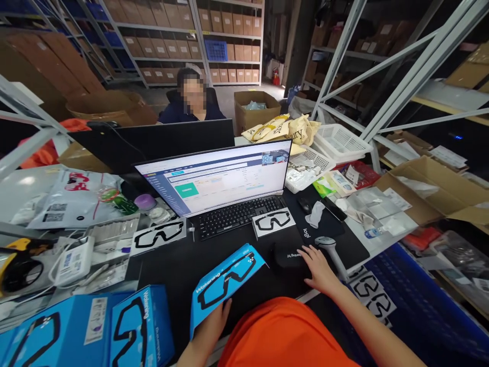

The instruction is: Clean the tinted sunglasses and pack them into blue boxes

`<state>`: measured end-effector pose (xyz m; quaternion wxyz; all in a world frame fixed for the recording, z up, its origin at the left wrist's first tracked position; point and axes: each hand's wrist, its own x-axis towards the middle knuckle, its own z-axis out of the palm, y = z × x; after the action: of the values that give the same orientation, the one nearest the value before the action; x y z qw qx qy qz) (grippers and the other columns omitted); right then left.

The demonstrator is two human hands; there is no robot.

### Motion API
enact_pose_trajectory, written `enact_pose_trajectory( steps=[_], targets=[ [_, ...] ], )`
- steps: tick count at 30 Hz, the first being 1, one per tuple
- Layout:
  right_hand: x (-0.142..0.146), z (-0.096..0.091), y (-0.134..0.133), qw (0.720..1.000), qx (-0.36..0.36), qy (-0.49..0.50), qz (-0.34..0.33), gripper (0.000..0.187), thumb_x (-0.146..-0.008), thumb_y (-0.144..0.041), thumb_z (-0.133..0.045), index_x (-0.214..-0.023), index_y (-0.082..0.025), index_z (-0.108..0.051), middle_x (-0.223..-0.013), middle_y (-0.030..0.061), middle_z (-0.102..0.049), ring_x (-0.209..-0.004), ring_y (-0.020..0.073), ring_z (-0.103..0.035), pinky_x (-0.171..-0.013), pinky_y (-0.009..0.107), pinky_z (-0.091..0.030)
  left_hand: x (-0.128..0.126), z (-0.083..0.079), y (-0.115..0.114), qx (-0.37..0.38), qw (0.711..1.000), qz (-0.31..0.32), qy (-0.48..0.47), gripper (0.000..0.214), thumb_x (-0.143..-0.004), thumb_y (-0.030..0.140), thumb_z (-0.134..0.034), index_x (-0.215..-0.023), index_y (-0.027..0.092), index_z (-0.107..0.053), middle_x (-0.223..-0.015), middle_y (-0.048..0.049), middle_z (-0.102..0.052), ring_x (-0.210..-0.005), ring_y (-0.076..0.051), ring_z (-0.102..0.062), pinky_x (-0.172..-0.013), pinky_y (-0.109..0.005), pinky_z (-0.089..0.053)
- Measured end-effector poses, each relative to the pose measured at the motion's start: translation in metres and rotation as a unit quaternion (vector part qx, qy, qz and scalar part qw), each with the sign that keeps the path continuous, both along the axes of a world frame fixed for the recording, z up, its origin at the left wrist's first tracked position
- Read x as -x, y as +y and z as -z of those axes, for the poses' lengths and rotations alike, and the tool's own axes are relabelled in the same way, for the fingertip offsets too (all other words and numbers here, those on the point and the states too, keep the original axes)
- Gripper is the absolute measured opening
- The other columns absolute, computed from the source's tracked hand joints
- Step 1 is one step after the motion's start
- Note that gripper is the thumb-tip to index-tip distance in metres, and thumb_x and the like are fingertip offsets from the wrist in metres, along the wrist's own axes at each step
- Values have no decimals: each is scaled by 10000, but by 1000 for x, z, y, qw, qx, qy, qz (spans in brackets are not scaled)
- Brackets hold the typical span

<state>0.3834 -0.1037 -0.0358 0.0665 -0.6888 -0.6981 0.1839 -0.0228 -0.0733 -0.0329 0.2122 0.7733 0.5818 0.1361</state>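
My left hand (213, 326) grips the near edge of a blue goggle box lid (225, 280) printed with black goggles, tilted above the black desk mat (168, 265). My right hand (319, 265) lies with fingers spread on a black goggle case (287, 254), close to a grey barcode scanner (329, 245). Two white cards with goggle pictures (273, 221) (158, 235) lie by the black keyboard (239, 215). A monitor (216, 176) stands behind the keyboard.
Blue goggle boxes (95, 329) sit at the lower left. A person sits behind a second dark monitor (153, 140). White baskets (340, 142), bags and an open carton (431, 188) crowd the right. A mouse (304, 205) lies right of the keyboard. Metal shelving stands around.
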Motion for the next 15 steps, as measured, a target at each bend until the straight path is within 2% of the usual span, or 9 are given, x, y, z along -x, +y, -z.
enact_pose_trajectory(
  steps=[2, 4, 6, 8, 11, 13, 15],
  targets=[
    [-1, 4, 13, 999, 29, 13, 12, 947, -606, -87, -718, -1484, -270, -412, -1588, 102, -351, -1488, 367, -240, -1186, 560, -252, 5, -7, -1, 4, 998, 6, 57, 358, -887, 280, -497, -1173, 212, -700, -1289, -118, -687, -1378, -371, -464, -1197, -566, -269],
    [-2, 4, 23, 999, 41, 31, 7, 933, -595, -59, -704, -1465, -276, -447, -1584, 99, -365, -1466, 353, -296, -1151, 503, -344, 8, -12, -1, 39, 995, 19, 88, 448, -840, 161, -468, -1235, 198, -677, -1327, -108, -669, -1360, -349, -495, -1175, -552, -327],
    [-4, 1, 28, 998, 39, 39, -4, 893, -610, -41, -674, -1447, -279, -473, -1556, 105, -410, -1430, 336, -367, -1107, 467, -412, 6, -13, -2, 85, 992, 48, 80, 598, -779, 56, -429, -1329, 194, -617, -1391, -90, -627, -1345, -303, -523, -1159, -499, -378],
    [-8, -5, 25, 998, 38, 37, -14, 842, -631, -33, -636, -1427, -269, -496, -1511, 113, -465, -1393, 323, -423, -1094, 461, -431, -1, -12, -5, 109, 989, 88, 57, 715, -739, -1, -400, -1407, 208, -548, -1460, -71, -568, -1361, -263, -511, -1170, -455, -372],
    [-14, -22, 10, 997, 40, 65, -30, 762, -621, -59, -628, -1356, -243, -547, -1423, 115, -539, -1345, 324, -478, -1126, 489, -403, -16, -12, -6, 99, 985, 131, 44, 820, -709, -7, -442, -1493, 234, -441, -1545, -57, -466, -1437, -291, -407, -1212, -491, -280],
    [-13, -40, 0, 988, 37, 144, -37, 725, -601, -114, -688, -1306, -233, -564, -1374, 121, -564, -1310, 341, -508, -1134, 521, -388, -23, -12, -3, 97, 986, 127, 44, 875, -686, 2, -495, -1522, 238, -389, -1568, -67, -429, -1459, -333, -359, -1214, -525, -251],
    [1, -62, -4, 965, 35, 253, -66, 747, -591, -195, -780, -1301, -232, -550, -1354, 136, -571, -1274, 355, -540, -1118, 532, -397, -25, -11, 3, 112, 986, 119, 31, 898, -681, 0, -531, -1532, 237, -366, -1568, -80, -429, -1455, -343, -361, -1205, -510, -278]
  ],
)
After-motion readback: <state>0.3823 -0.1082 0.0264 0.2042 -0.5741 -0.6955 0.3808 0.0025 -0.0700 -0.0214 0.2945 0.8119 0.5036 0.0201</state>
